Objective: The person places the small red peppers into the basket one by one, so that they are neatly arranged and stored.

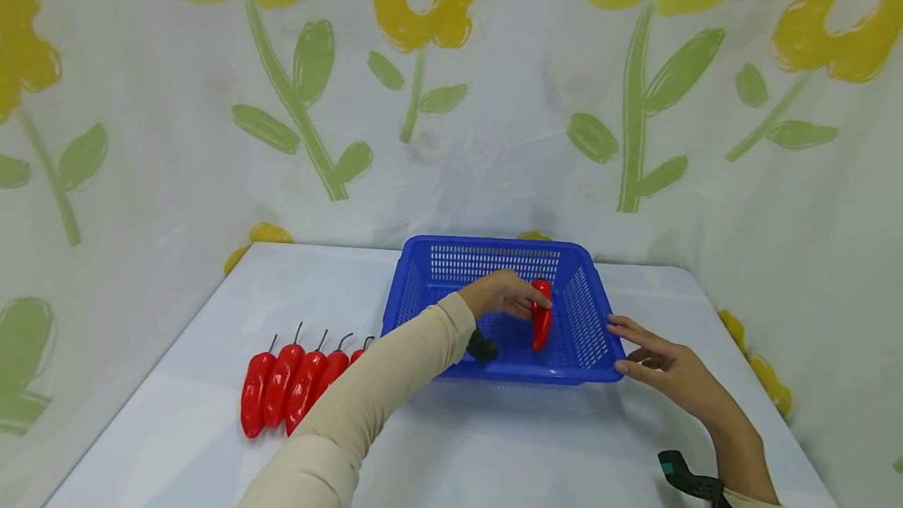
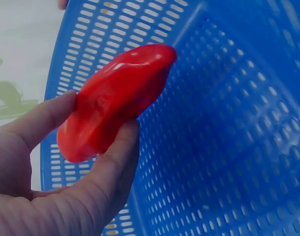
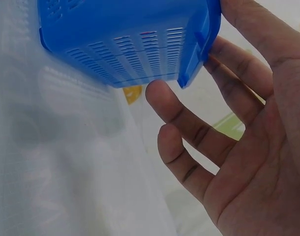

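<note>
White table [image 1: 494,445] centre frame: left hand [image 1: 502,294] pinches a red pepper [image 1: 542,313] inside the blue basket [image 1: 432,298]; right hand [image 1: 666,368], fingers spread, touches its lower-right corner

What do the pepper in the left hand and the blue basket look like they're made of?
Pepper: likely a plastic or rubber replica, with a smooth, glossy, uniformly red skin showing highlights. Blue basket: rigid moulded plastic, with even slotted walls and a slight sheen.

Glossy red pepper [image 1: 542,318] in a bright blue perforated basket [image 1: 582,320]; red peppers [image 1: 292,382] at lower left; white backdrop [image 1: 494,85] patterned with yellow flowers, green stems
</note>
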`<state>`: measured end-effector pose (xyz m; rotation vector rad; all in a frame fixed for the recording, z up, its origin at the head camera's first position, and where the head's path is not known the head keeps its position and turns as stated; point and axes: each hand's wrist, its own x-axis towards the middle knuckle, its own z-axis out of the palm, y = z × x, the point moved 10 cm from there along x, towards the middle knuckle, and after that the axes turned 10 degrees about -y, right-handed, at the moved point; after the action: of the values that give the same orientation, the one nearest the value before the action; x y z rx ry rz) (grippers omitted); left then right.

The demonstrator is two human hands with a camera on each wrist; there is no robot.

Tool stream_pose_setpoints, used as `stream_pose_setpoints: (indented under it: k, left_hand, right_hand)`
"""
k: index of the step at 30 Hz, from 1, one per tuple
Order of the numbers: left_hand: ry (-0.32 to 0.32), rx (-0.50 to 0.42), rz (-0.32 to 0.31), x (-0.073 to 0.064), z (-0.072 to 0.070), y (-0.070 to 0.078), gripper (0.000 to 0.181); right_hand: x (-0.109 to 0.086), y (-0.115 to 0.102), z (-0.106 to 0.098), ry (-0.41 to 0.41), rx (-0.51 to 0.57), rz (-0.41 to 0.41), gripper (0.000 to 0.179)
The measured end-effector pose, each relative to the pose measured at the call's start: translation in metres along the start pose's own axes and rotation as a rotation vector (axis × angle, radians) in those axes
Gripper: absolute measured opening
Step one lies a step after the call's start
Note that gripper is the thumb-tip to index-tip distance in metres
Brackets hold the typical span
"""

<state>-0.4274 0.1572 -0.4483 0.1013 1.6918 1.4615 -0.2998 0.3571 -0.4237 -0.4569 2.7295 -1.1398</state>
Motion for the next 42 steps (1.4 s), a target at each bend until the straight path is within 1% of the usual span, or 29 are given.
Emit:
stream_pose_setpoints:
  k: [3,5,7,10,14,17,21,23,26,27,30,33,34,38,42]
  left_hand:
    - [0.006,-0.019,-0.01,0.005,0.002,-0.001,0.056]
    - [0.002,-0.03,-0.029,0.007,0.003,-0.003,0.058]
    - [-0.009,-0.027,-0.062,0.009,0.005,-0.007,0.06]
    - [-0.025,0.003,-0.099,0.011,0.007,-0.011,0.059]
    - [-0.027,0.027,-0.109,0.012,0.008,-0.011,0.052]
    - [-0.032,0.009,-0.124,0.012,0.01,-0.012,0.047]
    - [-0.039,0.006,-0.129,0.014,0.013,-0.011,0.042]
    - [-0.032,0.02,-0.118,0.015,0.013,-0.01,0.042]
    - [-0.007,0.076,-0.092,0.014,0.013,-0.006,0.045]
    - [0.003,0.087,-0.084,0.019,0.011,-0.008,0.048]
    - [0.019,0.143,-0.061,0.019,0.011,-0.006,0.057]
    - [0.03,0.166,-0.037,0.017,0.01,-0.004,0.059]
    - [0.034,0.175,-0.025,0.011,0.01,0.0,0.057]
    - [0.049,0.153,0.034,0.006,0.004,0.006,0.048]
    - [0.031,0.095,0.098,0.0,0.0,0.016,0.044]
  right_hand:
    - [-0.001,0.0,0.001,0.001,0.007,0.008,0.053]
    - [-0.001,0.0,0.001,0.001,0.012,0.015,0.053]
    - [0.0,0.0,0.003,-0.002,0.015,0.022,0.053]
    - [0.002,-0.001,0.005,-0.006,0.021,0.024,0.055]
    - [0.003,-0.002,0.005,0.002,0.01,0.014,0.055]
    - [0.004,-0.005,0.004,0.004,-0.009,-0.002,0.055]
    - [0.006,-0.008,0.003,-0.002,-0.015,-0.001,0.055]
    - [0.007,-0.009,0.002,-0.004,-0.009,0.003,0.055]
    - [0.007,-0.011,0.002,-0.009,0.001,-0.004,0.055]
    - [0.007,-0.012,0.002,-0.011,0.005,-0.004,0.055]
    - [0.004,-0.012,0.001,-0.017,0.009,-0.015,0.055]
    - [0.002,-0.011,0.0,-0.014,0.014,-0.024,0.054]
    - [0.001,-0.01,-0.001,-0.012,0.018,-0.025,0.054]
    - [0.0,-0.005,-0.002,-0.01,0.027,-0.024,0.054]
    - [-0.002,0.001,-0.005,-0.008,0.012,-0.027,0.053]
